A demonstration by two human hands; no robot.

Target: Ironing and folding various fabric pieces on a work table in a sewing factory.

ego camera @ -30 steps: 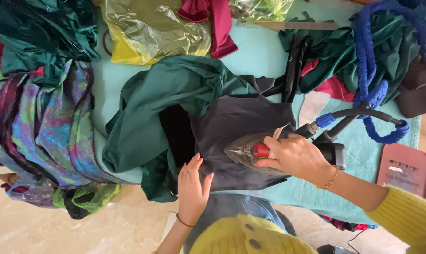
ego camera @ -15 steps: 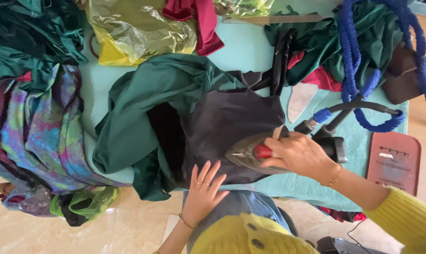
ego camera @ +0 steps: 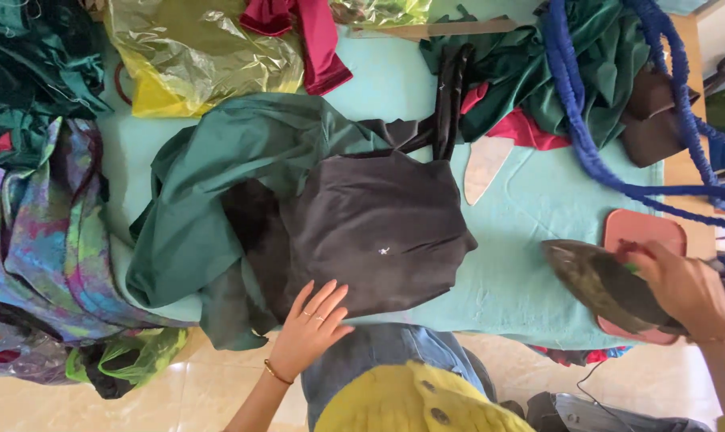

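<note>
Right hand point(ego camera: 686, 288) fingers gripping iron point(ego camera: 610, 288) — moved off black cloth point(ego camera: 370, 232), seemingly onto pink rest point(ego camera: 642, 232); left hand point(ego camera: 310, 328) fingers spread flat

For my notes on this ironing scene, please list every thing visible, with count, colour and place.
black garment: one, black, table centre
green cloth: one, dark green, left of it
patterned fabric: one, purple-green, left edge
plastic bag: one, yellow, top left
red cloth: one, crimson, top
blue cord: one, blue, top right
iron: one, dark, right
iron rest: one, pink, under iron
table cover: one, turquoise
left hand: flat on black garment
right hand: grip on iron
</note>
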